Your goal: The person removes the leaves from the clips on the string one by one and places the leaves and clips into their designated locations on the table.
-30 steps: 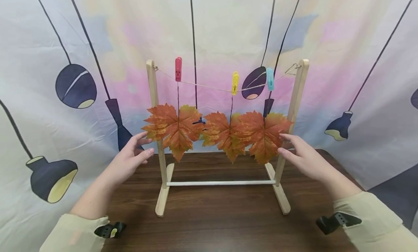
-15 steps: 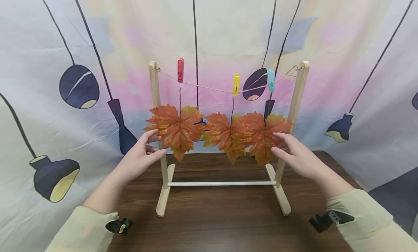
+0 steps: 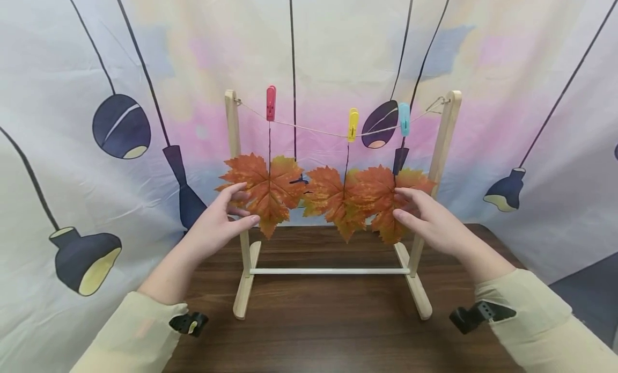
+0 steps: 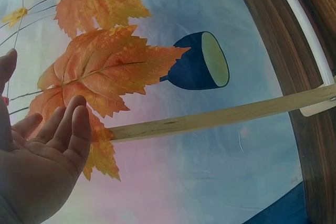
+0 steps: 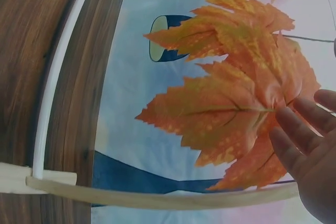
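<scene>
Three orange-red artificial maple leaves hang by their stems from a string [image 3: 314,129]. A red clothespin [image 3: 271,103] holds the left leaf [image 3: 272,188], a yellow clothespin [image 3: 353,125] the middle leaf [image 3: 330,196], and a light-blue clothespin [image 3: 404,119] the right leaf [image 3: 374,193]. My left hand [image 3: 217,222] is in front of the left leaf's outer edge, fingers loosely bent and holding nothing. On the other side my right hand [image 3: 432,220] overlaps the right leaf, fingers relaxed. Whether either hand touches its leaf, I cannot tell.
The string runs between two wooden posts, left [image 3: 233,123] and right [image 3: 446,131], joined low down by a white rod [image 3: 328,271]. Their feet stand on a dark wooden table [image 3: 323,324]. Behind hangs a cloth [image 3: 338,40] printed with lamps.
Both hands have moved inward, the left one rightward onto the left leaf's outline and the right one leftward over the right leaf. The leaves and clothespins stay on the string.
</scene>
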`<state>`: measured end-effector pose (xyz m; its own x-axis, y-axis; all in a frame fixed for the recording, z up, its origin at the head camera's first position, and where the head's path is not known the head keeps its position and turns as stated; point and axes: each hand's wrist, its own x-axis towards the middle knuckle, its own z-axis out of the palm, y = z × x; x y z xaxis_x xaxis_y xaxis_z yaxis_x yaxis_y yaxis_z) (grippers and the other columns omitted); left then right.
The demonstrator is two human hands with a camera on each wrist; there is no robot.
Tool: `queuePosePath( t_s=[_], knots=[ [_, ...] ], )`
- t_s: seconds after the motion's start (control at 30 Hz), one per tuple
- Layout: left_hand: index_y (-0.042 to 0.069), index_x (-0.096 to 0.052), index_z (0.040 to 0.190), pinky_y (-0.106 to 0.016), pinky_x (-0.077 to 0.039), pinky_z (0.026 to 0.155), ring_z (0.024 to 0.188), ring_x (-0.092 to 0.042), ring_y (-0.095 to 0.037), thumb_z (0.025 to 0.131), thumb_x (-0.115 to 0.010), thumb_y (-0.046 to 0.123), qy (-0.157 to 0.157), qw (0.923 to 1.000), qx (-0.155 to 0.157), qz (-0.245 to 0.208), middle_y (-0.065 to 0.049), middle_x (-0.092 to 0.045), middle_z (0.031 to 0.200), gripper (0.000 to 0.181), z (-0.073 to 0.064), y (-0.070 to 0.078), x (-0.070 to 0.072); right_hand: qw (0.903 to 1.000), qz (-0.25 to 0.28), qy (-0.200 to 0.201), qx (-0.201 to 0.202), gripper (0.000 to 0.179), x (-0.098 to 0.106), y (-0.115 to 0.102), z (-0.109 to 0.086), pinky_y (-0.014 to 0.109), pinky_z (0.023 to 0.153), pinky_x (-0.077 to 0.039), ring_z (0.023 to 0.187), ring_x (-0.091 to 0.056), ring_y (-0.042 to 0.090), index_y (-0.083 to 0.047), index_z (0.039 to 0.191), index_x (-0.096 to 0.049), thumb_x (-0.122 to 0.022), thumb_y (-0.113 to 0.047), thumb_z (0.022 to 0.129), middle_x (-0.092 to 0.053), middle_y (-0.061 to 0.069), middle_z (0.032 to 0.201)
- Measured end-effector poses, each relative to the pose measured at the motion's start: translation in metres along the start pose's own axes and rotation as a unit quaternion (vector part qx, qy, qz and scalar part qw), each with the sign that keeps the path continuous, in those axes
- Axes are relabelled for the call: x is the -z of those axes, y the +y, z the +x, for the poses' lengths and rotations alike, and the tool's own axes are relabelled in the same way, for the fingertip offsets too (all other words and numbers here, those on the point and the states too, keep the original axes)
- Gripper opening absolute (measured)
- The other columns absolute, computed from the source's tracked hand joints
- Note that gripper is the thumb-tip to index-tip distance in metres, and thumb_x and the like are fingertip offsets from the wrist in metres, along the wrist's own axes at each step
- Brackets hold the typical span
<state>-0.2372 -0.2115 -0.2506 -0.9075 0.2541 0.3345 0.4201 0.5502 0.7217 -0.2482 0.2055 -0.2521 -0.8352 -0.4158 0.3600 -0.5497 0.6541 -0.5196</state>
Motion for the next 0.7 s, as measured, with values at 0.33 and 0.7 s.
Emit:
queuePosePath(
  t_s=[0.33, 0.7],
  knots=[
    [0.014, -0.024, 0.147, -0.044, -0.048, 0.08, 0.108, -0.054, -0.026, 0.09, -0.063, 0.036, 0.012, 0.9997, -0.003, 0.02, -0.008, -0.04, 0.141, 0.072, 0.005, 0.001, -0.002, 0.9996, 0.026, -0.008, 0.003, 0.058, -0.006, -0.017, 0.022, 0.047, 0.091, -0.043, 0.115, -0.051, 0.026, -0.008, 0.144, -0.032, -0.048, -0.039, 0.097, -0.045, 0.01, 0.137],
    [0.018, -0.028, 0.145, -0.044, -0.048, 0.079, 0.108, -0.055, -0.023, 0.089, -0.064, 0.034, 0.012, 0.9994, 0.009, 0.03, -0.003, -0.041, 0.141, 0.069, 0.011, 0.003, -0.005, 0.9996, 0.025, -0.009, 0.0, 0.056, -0.011, -0.029, 0.033, 0.04, 0.083, -0.048, 0.103, -0.053, 0.019, -0.014, 0.142, -0.037, -0.048, -0.044, 0.096, -0.049, 0.004, 0.132]
  ],
)
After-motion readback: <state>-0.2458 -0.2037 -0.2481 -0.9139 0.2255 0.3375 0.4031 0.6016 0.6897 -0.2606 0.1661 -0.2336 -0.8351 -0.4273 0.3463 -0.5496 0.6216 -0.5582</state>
